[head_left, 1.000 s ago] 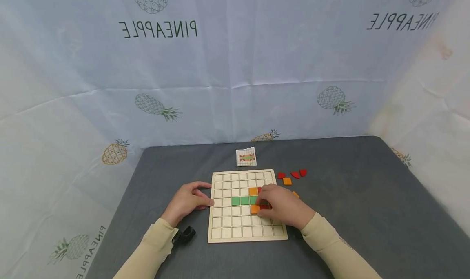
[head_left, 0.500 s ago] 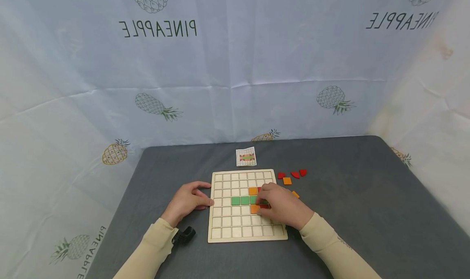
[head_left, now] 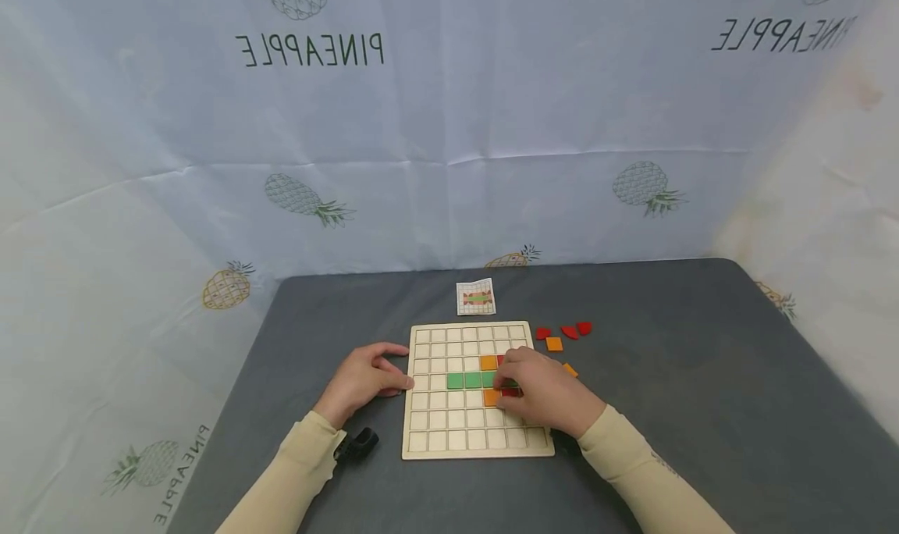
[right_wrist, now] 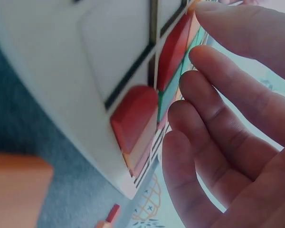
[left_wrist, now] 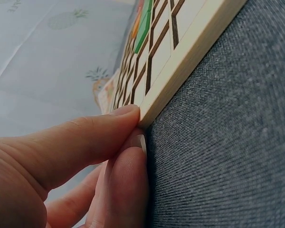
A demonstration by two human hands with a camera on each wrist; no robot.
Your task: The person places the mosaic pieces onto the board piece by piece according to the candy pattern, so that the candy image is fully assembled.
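Observation:
A wooden grid board lies on the dark table. Its cells hold green tiles in a row, an orange tile above them, another orange tile below, and red tiles beside these. My left hand pinches the board's left edge, thumb at the top of the rim and a fingertip just under it. Over the right half of the board, my right hand has its thumb at the lower orange tile and its index fingertip by the green row. Its other fingers extend loosely, hiding some cells.
Behind the board lies a printed pattern card. Loose red pieces and an orange square sit off its right back corner, with another orange piece near my right wrist. A pineapple-print curtain hangs behind the table.
The head view has shifted slightly, the scene sliding a little right and up. Both hands and the tiles keep nearly the same places on the board.

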